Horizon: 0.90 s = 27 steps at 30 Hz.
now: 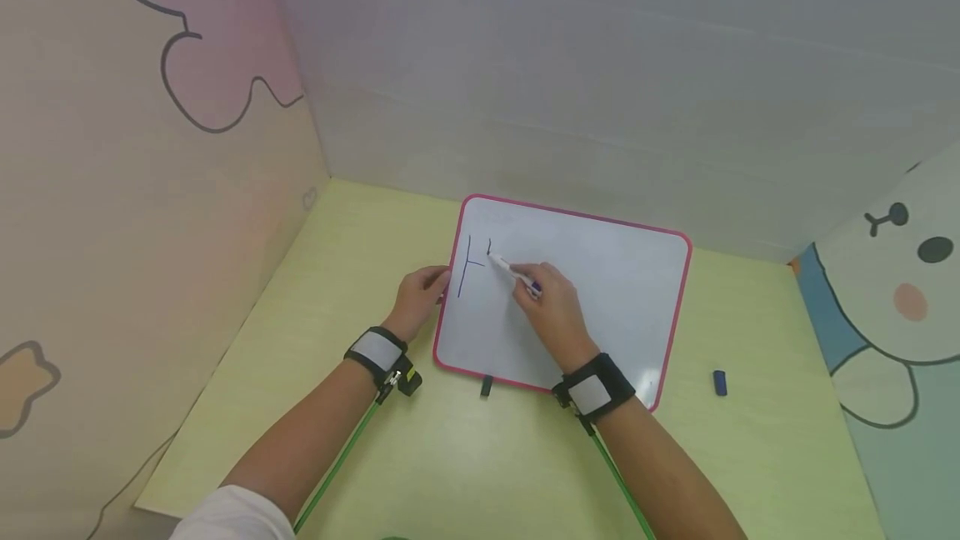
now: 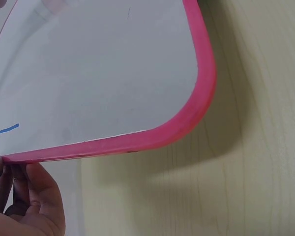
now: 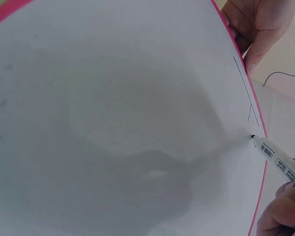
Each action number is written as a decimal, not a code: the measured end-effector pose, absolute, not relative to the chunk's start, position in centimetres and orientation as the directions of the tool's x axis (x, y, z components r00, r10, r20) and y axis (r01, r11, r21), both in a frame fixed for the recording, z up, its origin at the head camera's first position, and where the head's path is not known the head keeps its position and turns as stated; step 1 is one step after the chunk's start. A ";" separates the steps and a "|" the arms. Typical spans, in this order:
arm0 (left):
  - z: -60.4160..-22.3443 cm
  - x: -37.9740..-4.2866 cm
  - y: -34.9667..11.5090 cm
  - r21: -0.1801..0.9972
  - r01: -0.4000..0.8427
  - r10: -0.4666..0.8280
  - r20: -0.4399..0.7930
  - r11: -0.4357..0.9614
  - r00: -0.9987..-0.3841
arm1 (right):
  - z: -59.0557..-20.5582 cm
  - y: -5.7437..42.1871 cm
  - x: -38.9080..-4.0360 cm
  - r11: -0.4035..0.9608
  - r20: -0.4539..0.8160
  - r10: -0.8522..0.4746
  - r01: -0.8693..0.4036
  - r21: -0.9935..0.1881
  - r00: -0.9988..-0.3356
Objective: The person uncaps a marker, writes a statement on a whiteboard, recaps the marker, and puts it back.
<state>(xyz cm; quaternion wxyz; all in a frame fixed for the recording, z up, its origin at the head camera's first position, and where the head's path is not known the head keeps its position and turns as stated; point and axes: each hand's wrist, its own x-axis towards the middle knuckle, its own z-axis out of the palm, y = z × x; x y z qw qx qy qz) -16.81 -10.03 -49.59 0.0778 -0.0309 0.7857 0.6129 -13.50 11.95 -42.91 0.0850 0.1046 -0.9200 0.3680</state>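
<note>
A whiteboard (image 1: 600, 290) with a pink frame lies slanted in front of me. My left hand (image 1: 418, 298) pinches its left edge, thumb above and fingers curled below, as the left wrist view shows of the hand (image 2: 32, 201). My right hand (image 1: 553, 307) holds a white marker (image 1: 516, 272) with a blue end. In the right wrist view the marker (image 3: 275, 156) touches the board with its dark tip. Thin blue strokes (image 1: 467, 263) stand near the board's left side: a long line with a short crossbar, and a shorter line at the tip.
The board rests on a pale yellow wooden table (image 1: 300, 407). A small dark blue object (image 1: 720, 382) lies to the board's right. Another small dark piece (image 1: 487, 387) sits at the board's lower edge. Walls with cartoon drawings (image 1: 907, 290) enclose the table.
</note>
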 end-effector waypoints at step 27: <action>-49.3 -16.6 -9.9 0.959 -0.160 0.032 -0.172 0.235 -0.985 | -42.7 12.2 -11.4 0.715 0.139 -0.212 -0.251 -0.653 -0.967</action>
